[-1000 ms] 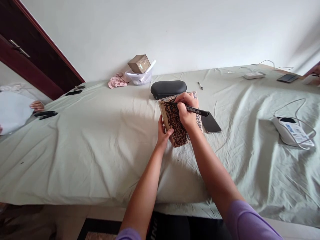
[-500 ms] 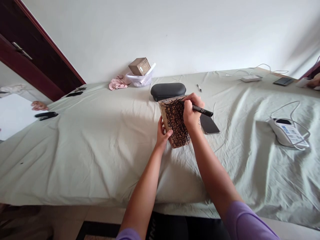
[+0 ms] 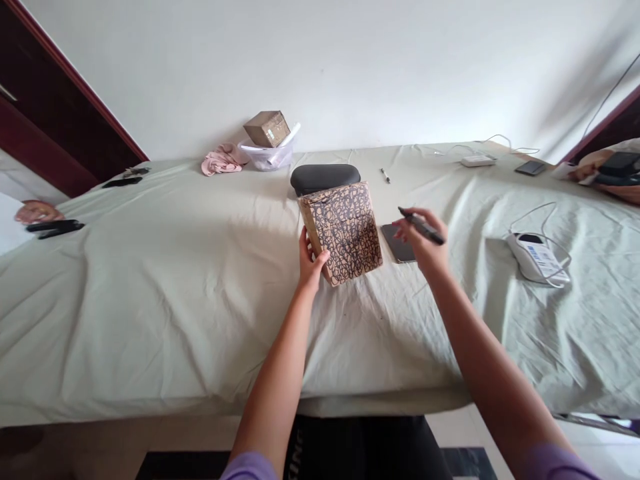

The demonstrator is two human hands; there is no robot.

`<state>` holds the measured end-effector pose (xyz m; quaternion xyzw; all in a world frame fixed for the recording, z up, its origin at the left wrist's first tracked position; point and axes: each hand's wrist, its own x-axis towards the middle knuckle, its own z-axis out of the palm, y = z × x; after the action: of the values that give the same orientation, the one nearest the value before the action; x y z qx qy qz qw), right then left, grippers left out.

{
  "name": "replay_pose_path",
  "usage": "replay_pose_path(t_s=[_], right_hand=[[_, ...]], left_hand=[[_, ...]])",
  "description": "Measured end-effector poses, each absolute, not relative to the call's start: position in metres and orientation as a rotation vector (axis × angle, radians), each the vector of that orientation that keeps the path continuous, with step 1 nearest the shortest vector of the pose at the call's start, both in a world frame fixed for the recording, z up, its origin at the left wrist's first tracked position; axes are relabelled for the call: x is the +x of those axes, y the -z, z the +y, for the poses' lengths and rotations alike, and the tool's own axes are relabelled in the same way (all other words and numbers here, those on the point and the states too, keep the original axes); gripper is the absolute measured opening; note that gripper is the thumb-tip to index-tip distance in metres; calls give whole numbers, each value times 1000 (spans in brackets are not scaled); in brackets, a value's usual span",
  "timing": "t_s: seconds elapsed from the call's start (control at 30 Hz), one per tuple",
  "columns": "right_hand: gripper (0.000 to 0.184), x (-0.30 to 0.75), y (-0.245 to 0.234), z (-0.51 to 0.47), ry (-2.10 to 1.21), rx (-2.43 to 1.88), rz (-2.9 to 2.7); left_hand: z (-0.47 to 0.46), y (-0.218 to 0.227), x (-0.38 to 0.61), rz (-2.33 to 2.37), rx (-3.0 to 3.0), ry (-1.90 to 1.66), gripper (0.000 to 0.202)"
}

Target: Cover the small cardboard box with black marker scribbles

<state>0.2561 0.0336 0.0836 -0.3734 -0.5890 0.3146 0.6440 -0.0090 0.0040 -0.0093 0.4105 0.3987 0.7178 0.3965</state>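
Note:
A brown cardboard box leans tilted over the bed, its facing side covered in looping black scribbles. My left hand grips its lower left edge, thumb on the scribbled face and fingers behind the side. To the right of the box, apart from it, my right hand holds a black marker, the tip pointing left toward the box. Beneath that hand lies a dark flat phone-like slab, partly hidden. Right behind the box sits a black zip case.
Along the wall stand a clear plastic tub with a small carton, a pink cloth and a small pen. A white device with a cable lies right. Another person's hand shows at far left.
My right hand has drawn away from the box to the right, taking the marker off its face. The scribbled side is now fully exposed. My left hand keeps its hold.

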Motion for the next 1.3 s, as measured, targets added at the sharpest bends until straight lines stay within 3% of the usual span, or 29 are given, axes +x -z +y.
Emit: replay_pose_path(t_s=[0.1, 0.2, 0.37, 0.47, 0.8, 1.0, 1.13, 1.3], right_hand=[[34, 281, -45, 11, -1078, -869, -1220], [34, 282, -23, 2, -1169, -902, -1108], [42, 264, -9, 5, -851, -1161, -1440], [36, 257, -2, 2, -624, -1369, -1696], [39, 237, -10, 15, -402, -1681, -1868], [58, 220, -27, 47, -375, -1808, -1791], [54, 197, -35, 76, -414, -1892, -1828], [28, 188, -31, 94, -454, -1877, -1928]], left_hand=[[9, 10, -11, 1000, 1000, -1848, 112], [10, 9, -11, 907, 951, -1907, 106], [6, 2, -19, 814, 851, -1960, 84], [5, -2, -25, 826, 829, -2019, 77], [10, 0, -31, 851, 770, -2060, 79], [13, -2, -32, 867, 727, -2071, 85], [13, -4, -33, 852, 732, -2068, 83], [12, -5, -36, 828, 665, -2063, 81]])
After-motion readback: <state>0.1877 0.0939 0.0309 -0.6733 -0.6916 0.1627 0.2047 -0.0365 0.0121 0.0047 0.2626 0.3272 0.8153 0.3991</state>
